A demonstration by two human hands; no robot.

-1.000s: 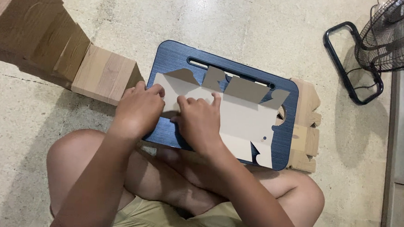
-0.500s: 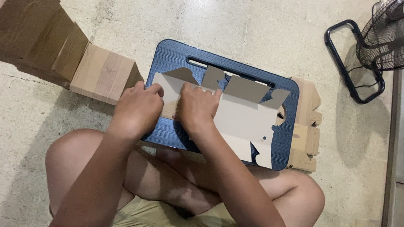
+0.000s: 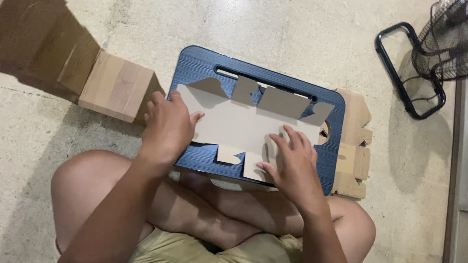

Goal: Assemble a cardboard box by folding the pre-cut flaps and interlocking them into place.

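Note:
A flat die-cut cardboard sheet (image 3: 239, 124) with several flaps lies on a dark blue lap tray (image 3: 205, 67) that rests over my crossed legs. My left hand (image 3: 167, 127) presses on the sheet's left end, fingers curled over its edge. My right hand (image 3: 294, 163) lies flat with spread fingers on the sheet's lower right part, near the small bottom flaps.
A row of folded cardboard boxes (image 3: 115, 84) runs from the upper left to the tray's left edge. More flat cardboard blanks (image 3: 355, 152) stick out beyond the tray's right side. A black fan stand (image 3: 405, 70) and fan grille sit at the upper right on the speckled floor.
My right hand has slid from the sheet's left part, next to the left hand, over to its lower right. The sheet now lies flatter and more exposed. The left hand stayed at the left end.

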